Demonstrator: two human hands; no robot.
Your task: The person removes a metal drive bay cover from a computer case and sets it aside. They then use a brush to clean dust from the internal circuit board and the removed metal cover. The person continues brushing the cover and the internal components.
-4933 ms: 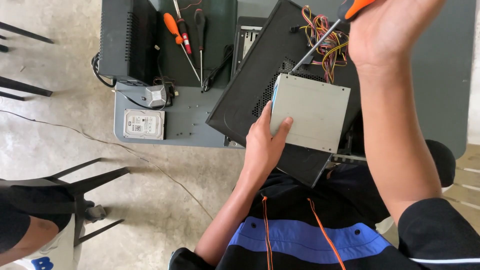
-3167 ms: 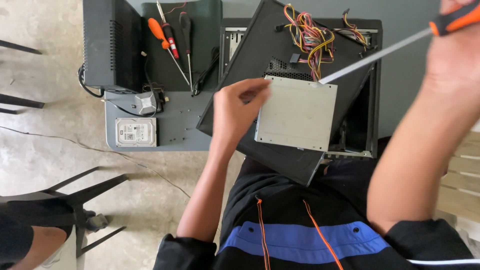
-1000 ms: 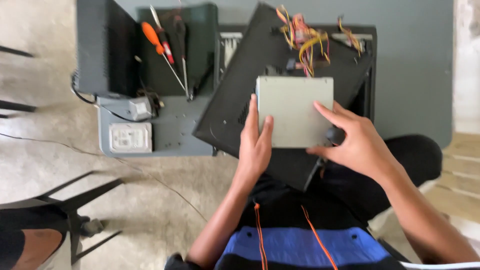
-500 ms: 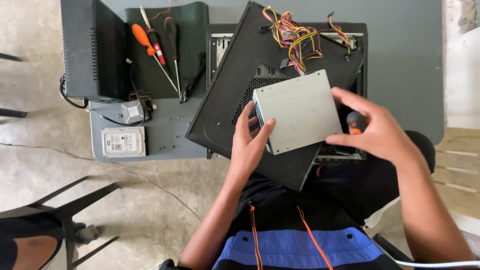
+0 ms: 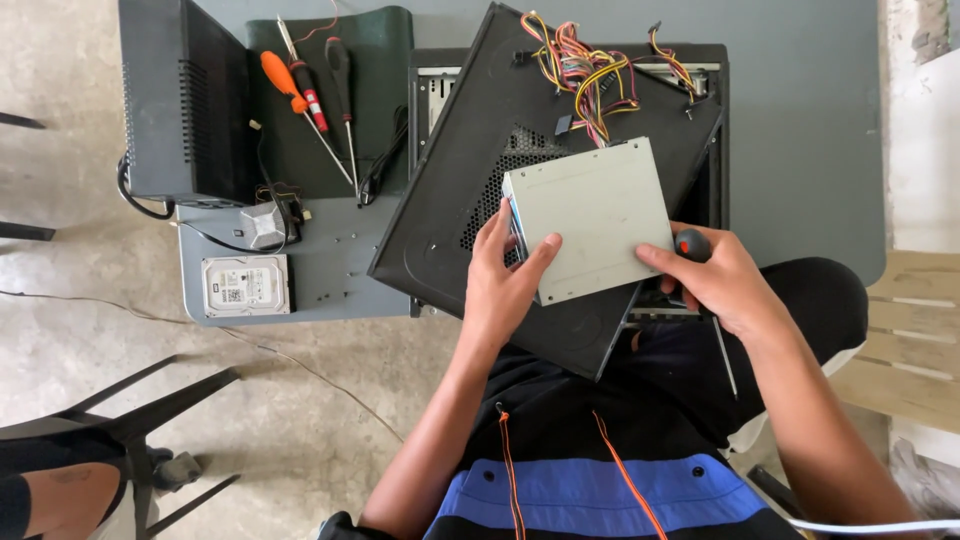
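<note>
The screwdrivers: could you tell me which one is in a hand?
The black-and-red screwdriver in the right hand; the others lie on the green mat.

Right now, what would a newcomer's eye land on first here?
The grey metal power supply box at centre, gripped by the left hand on its near-left edge and steadied by the right hand, which also holds a screwdriver. It rests on a tilted black case panel, with a bundle of coloured wires spilling out behind. Further left, screwdrivers lie on a dark mat.
</note>
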